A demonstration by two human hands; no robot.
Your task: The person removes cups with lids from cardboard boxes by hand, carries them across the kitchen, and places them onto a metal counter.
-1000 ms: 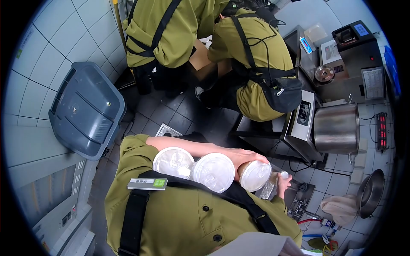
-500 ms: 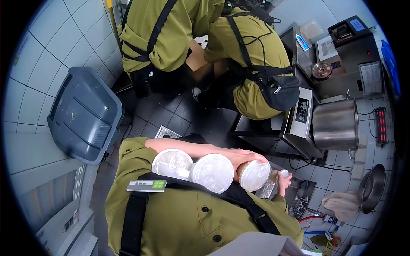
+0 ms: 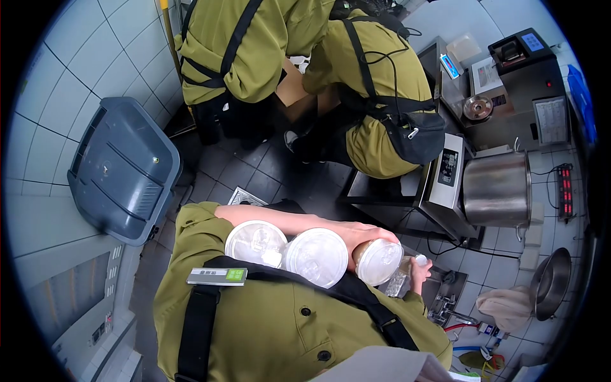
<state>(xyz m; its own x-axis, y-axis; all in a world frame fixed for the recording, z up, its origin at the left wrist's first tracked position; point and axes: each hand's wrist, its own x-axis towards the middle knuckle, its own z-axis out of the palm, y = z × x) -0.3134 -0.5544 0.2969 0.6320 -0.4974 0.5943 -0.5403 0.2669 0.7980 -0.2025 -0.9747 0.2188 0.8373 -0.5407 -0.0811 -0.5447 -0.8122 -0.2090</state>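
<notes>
My left forearm lies across my front behind three round containers with clear lids: a left one (image 3: 256, 244), a middle one (image 3: 317, 258) and a right one (image 3: 379, 261). My left hand (image 3: 357, 236) wraps round the right container, with its fingertips partly hidden behind the lid. The other two rest between my forearm and chest. Beside the right container, my right hand (image 3: 419, 275) is closed on a clear bottle (image 3: 399, 280) with a white cap.
Two people in green shirts (image 3: 238, 63) (image 3: 382, 83) bend over an open cardboard box (image 3: 294, 90). A grey bin (image 3: 126, 172) stands left. On the right are a steel pot (image 3: 498, 188), a sink tap (image 3: 449, 312) and a hanging pan (image 3: 552, 284).
The view has shifted slightly. My hands and the containers hold nearly the same position against my chest.
</notes>
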